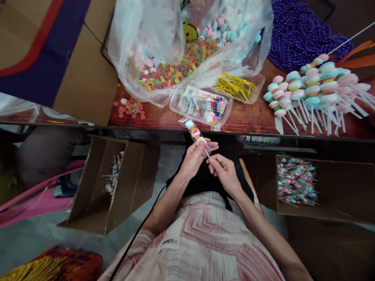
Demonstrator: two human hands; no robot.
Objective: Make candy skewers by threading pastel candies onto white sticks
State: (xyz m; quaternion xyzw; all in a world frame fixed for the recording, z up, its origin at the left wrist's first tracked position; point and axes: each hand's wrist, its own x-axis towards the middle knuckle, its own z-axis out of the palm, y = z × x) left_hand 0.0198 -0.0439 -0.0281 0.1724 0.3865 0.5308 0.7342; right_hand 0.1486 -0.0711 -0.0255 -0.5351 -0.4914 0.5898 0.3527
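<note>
A candy skewer (194, 132) in a clear plastic sleeve points up and to the left, just in front of the table edge. Pink, white, orange and blue sweets show through the film. My left hand (193, 158) is closed around the lower end of the wrapped sweets, its thumb on top. Below it, my right hand (224, 171) pinches the white stick of the same skewer between thumb and fingers. A plastic tray (229, 113) with printed packets (202, 103) lies on the table just beyond the hands.
Gummy rings (172, 74) and marshmallows fill a large plastic bag (125, 35). Yellow ties (236, 86) lie in another tray. Bare skewers (313, 88) are piled at right. Open cartons (140, 175) with wrapped skewers (295, 181) flank me below the table (158, 117).
</note>
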